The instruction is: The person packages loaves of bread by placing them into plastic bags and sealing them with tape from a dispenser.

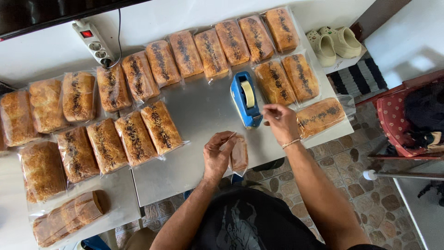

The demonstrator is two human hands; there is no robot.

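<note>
A person in a dark printed shirt stands at a steel worktop (203,115), seen from above. The left hand (217,155) is closed around a bagged bread loaf (239,156), holding it upright on end at the near edge of the worktop, fingers (225,137) pinching the top of the clear bag. The right hand (281,121), a thin bracelet at the wrist, hovers just beside a blue tape dispenser (245,99), thumb and forefinger pinched together, apparently on a strip of clear tape too thin to make out. Just right of that hand lies another wrapped loaf (320,115) at the worktop's corner. To the left, a block of bagged loaves (134,136) topped with dark streaks lies side by side, with more on an adjoining surface, including one loaf (69,217) lying on its side. Farther off, a long row of wrapped loaves (208,51) arcs along the back edge. A white power strip (95,42) with a red switch rests near the wall. A pair of pale clogs (335,44) sits on the floor beyond, beside a striped mat (358,78).
</note>
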